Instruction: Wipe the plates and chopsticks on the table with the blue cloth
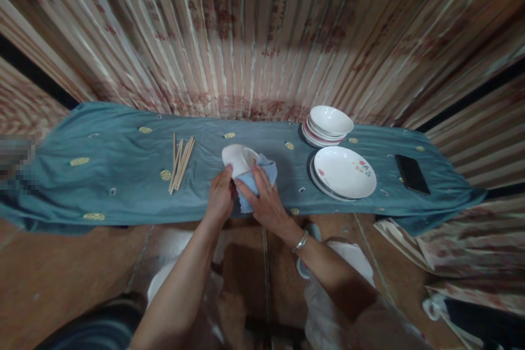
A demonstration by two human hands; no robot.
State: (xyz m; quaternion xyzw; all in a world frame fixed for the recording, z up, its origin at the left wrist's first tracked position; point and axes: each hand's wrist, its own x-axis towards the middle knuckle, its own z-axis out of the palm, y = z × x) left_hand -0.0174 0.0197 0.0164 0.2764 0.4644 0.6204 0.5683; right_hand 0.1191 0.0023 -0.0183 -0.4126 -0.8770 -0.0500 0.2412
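Over the middle of the table, my left hand grips the near left edge of a white bowl, thumb on the rim. My right hand presses a light-blue cloth against the bowl, its fingers curled over the cloth. The cloth and fingers hide the bowl's right and near parts. A silver bracelet circles my right wrist.
Several wooden chopsticks lie left of my hands. On the right stand stacked bowls and stacked flower-patterned plates, with a black phone farther right. A teal cloth covers the narrow table; pleated curtains hang behind.
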